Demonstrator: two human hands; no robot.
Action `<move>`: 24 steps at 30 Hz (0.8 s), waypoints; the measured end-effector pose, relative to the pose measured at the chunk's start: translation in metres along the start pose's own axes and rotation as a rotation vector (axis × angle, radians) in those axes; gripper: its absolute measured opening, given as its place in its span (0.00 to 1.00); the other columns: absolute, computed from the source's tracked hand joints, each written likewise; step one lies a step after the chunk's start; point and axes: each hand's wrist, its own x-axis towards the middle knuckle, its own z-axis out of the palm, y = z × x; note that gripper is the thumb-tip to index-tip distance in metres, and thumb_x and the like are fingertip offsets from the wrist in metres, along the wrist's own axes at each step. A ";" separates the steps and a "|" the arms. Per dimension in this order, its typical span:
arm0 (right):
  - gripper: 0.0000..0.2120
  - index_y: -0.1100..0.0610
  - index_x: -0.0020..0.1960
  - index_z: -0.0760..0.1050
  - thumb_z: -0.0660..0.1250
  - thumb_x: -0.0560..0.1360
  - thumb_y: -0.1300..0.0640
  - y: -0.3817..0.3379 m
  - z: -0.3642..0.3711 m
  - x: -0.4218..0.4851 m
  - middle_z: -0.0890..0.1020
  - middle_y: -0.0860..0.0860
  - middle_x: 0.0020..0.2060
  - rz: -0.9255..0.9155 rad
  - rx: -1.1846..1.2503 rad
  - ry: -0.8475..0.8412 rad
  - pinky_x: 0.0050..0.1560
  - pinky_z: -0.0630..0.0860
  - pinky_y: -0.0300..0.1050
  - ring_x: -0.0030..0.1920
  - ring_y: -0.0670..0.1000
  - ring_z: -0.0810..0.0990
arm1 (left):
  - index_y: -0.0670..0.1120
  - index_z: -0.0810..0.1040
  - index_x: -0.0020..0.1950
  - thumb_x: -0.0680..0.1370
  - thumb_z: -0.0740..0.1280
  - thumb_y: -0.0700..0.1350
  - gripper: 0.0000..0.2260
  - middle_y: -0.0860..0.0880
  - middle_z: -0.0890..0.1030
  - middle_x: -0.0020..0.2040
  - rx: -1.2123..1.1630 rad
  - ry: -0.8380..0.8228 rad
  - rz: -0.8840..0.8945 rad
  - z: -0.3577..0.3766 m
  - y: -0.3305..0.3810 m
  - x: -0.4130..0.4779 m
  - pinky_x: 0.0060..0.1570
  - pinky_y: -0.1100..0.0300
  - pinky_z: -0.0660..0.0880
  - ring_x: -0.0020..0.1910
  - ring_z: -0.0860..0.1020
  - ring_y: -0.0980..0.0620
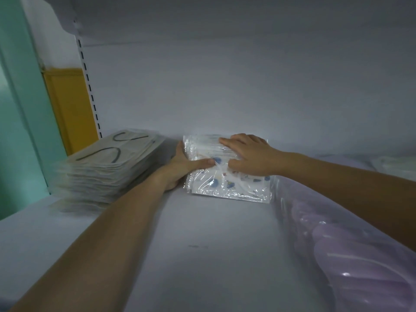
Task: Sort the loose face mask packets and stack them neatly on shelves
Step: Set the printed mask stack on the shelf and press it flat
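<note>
A small stack of clear packets holding white face masks with blue prints (227, 183) lies on the white shelf (202, 244), close to the back wall. My left hand (180, 167) holds the stack's left side, thumb lying across the top packet and fingers hidden beyond the edge. My right hand (249, 155) presses down flat on top of the stack with fingers spread. A taller pile of grey mask packets (108, 167) stands to the left, apart from the stack.
A row of packets with lilac masks (351, 248) runs along the right of the shelf, touching the printed stack's right edge. More pale packets (396, 165) lie at far right. The slotted shelf upright (90, 91), a yellow panel and a green wall are left.
</note>
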 end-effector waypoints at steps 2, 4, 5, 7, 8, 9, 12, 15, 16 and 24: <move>0.30 0.45 0.76 0.50 0.57 0.77 0.46 0.001 0.001 0.001 0.55 0.50 0.74 -0.003 0.011 0.011 0.72 0.46 0.49 0.74 0.54 0.51 | 0.42 0.62 0.71 0.48 0.83 0.46 0.55 0.39 0.76 0.64 -0.040 -0.030 -0.001 0.001 0.002 -0.002 0.63 0.42 0.71 0.61 0.77 0.41; 0.30 0.45 0.76 0.50 0.57 0.77 0.46 0.000 0.002 0.000 0.55 0.50 0.74 -0.005 0.017 0.020 0.72 0.46 0.49 0.74 0.54 0.51 | 0.40 0.62 0.72 0.48 0.84 0.47 0.56 0.38 0.76 0.64 -0.063 -0.081 -0.009 0.002 0.003 -0.004 0.64 0.42 0.70 0.61 0.76 0.41; 0.30 0.45 0.76 0.51 0.58 0.77 0.46 0.001 0.002 0.000 0.56 0.50 0.74 -0.006 0.022 0.025 0.72 0.46 0.49 0.74 0.53 0.52 | 0.40 0.63 0.71 0.50 0.83 0.47 0.54 0.38 0.76 0.63 -0.053 -0.100 -0.011 0.002 0.003 -0.004 0.64 0.42 0.70 0.62 0.76 0.41; 0.30 0.45 0.76 0.51 0.58 0.77 0.46 0.001 0.001 -0.001 0.56 0.50 0.74 -0.008 0.033 0.027 0.72 0.46 0.48 0.74 0.53 0.52 | 0.40 0.65 0.71 0.57 0.79 0.45 0.45 0.38 0.77 0.63 -0.022 -0.120 0.000 0.003 0.003 -0.004 0.64 0.43 0.71 0.61 0.77 0.41; 0.30 0.45 0.76 0.51 0.58 0.77 0.46 0.001 0.001 -0.001 0.56 0.50 0.74 -0.010 0.036 0.022 0.72 0.46 0.49 0.74 0.53 0.51 | 0.39 0.65 0.70 0.59 0.78 0.44 0.43 0.38 0.77 0.63 -0.017 -0.118 0.008 0.003 0.003 -0.004 0.64 0.43 0.71 0.61 0.77 0.41; 0.30 0.45 0.76 0.51 0.58 0.77 0.46 0.001 0.000 -0.001 0.55 0.50 0.74 -0.010 0.039 0.017 0.72 0.46 0.49 0.74 0.53 0.51 | 0.39 0.65 0.70 0.58 0.79 0.44 0.44 0.38 0.77 0.63 -0.023 -0.111 0.014 0.003 0.003 -0.005 0.63 0.44 0.71 0.61 0.77 0.41; 0.30 0.45 0.76 0.51 0.58 0.77 0.46 0.002 0.000 -0.001 0.56 0.50 0.74 -0.012 0.049 0.017 0.72 0.46 0.49 0.74 0.53 0.51 | 0.39 0.65 0.70 0.48 0.84 0.49 0.55 0.37 0.77 0.62 -0.051 -0.101 0.018 0.005 0.005 -0.007 0.62 0.43 0.72 0.61 0.77 0.40; 0.29 0.45 0.76 0.52 0.58 0.77 0.46 0.003 0.001 0.000 0.57 0.50 0.74 -0.020 0.045 0.043 0.72 0.46 0.49 0.74 0.53 0.52 | 0.40 0.65 0.70 0.55 0.81 0.45 0.47 0.38 0.77 0.63 -0.041 -0.139 -0.007 0.004 0.007 -0.004 0.63 0.43 0.71 0.61 0.77 0.40; 0.29 0.45 0.76 0.52 0.58 0.77 0.46 0.003 0.002 0.000 0.57 0.50 0.73 -0.025 0.042 0.049 0.72 0.46 0.49 0.73 0.53 0.52 | 0.40 0.65 0.70 0.57 0.79 0.44 0.44 0.38 0.77 0.63 -0.037 -0.144 -0.014 0.003 0.006 -0.004 0.63 0.43 0.71 0.61 0.77 0.41; 0.29 0.45 0.76 0.52 0.58 0.77 0.47 0.007 0.003 0.003 0.56 0.50 0.74 -0.039 0.071 0.038 0.72 0.46 0.48 0.74 0.52 0.52 | 0.37 0.68 0.68 0.63 0.76 0.36 0.34 0.35 0.77 0.61 -0.043 -0.113 0.017 0.001 -0.001 0.003 0.61 0.42 0.72 0.60 0.77 0.37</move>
